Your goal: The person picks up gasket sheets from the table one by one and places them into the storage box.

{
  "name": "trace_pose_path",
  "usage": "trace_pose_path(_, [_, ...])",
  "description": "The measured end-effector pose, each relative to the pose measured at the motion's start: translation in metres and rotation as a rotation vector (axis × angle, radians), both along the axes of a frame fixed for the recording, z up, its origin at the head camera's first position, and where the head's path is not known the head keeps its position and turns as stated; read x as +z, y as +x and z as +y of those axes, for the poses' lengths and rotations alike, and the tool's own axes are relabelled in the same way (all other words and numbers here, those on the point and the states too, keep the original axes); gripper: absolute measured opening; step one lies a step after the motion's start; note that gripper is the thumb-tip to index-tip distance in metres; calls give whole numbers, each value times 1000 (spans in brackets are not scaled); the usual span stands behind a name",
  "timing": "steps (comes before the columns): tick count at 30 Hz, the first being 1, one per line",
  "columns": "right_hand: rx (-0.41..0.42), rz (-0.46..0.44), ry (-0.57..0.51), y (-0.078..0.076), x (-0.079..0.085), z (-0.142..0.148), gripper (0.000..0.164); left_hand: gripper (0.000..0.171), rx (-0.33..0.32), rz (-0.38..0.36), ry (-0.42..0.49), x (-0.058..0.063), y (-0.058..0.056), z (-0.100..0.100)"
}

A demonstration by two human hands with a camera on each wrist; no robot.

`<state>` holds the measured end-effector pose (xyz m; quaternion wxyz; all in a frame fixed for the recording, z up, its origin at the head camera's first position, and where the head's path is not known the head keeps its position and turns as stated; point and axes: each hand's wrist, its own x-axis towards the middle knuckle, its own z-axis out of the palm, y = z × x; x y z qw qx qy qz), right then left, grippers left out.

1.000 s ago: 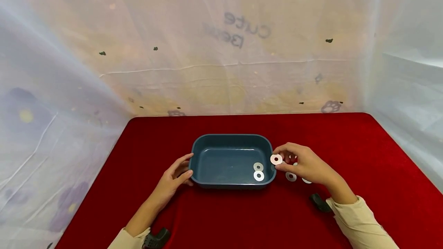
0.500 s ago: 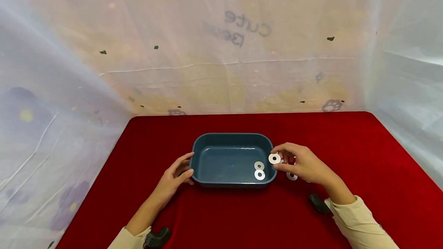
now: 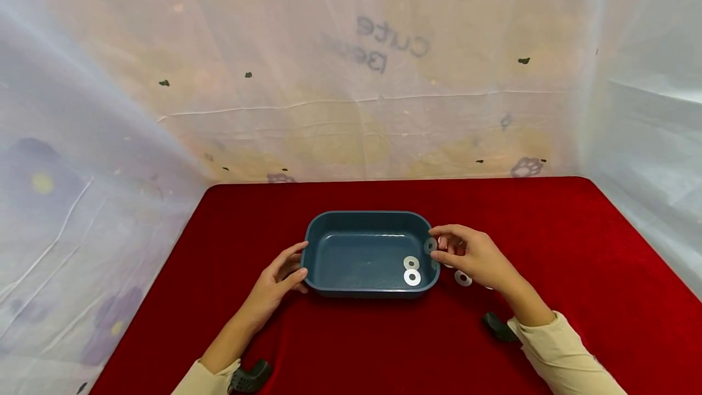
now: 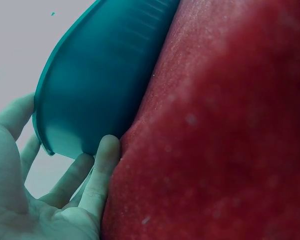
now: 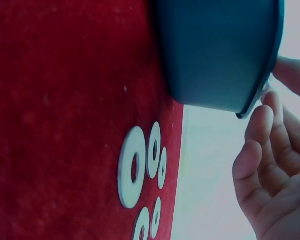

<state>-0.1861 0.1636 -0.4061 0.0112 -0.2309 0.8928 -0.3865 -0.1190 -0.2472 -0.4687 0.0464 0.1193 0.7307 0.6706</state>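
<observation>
A dark blue-green rectangular tray point(image 3: 345, 264) sits mid-table in the head view. My left hand point(image 3: 272, 282) touches its left end, and the left wrist view has the fingertips point(image 4: 109, 147) against the outer wall. Over the right rim reaches my right hand point(image 3: 476, 256), thumb and forefinger parted. A flat metal washer point(image 3: 427, 247) appears just past these fingertips, inside the tray's right end and free of them. Two more washers point(image 3: 406, 280) lie on the tray floor towards the front right, one overlapping the other in this view.
Several washers point(image 5: 124, 175) lie on the red cloth point(image 5: 65, 150) beside the tray's right end, partly hidden under my right hand in the head view. A pale printed sheet point(image 3: 351, 127) rises behind the table, with more sheeting at both sides.
The washer pinched in my right hand has come away from the fingers into the tray's right end. Thumb and forefinger have parted. My left hand stays at the tray.
</observation>
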Motion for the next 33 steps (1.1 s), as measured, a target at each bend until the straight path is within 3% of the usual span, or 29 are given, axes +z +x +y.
trace_pose_path(10, [0, 0, 31, -2, 4, -1, 39, 54, 3, 9, 0, 2, -1, -2])
trace_pose_path(18, [-19, 1, 65, 0, 7, 16, 34, 54, -6, 7, 0, 2, 1, 1])
trace_pose_path(28, [-20, -4, 110, 11, -7, 50, 33, 54, -9, 22, 1, -1, 1, 0])
trace_pose_path(33, [36, 26, 139, 14, -12, 64, 31, 54, -9, 19, 0, 0, 2, 1])
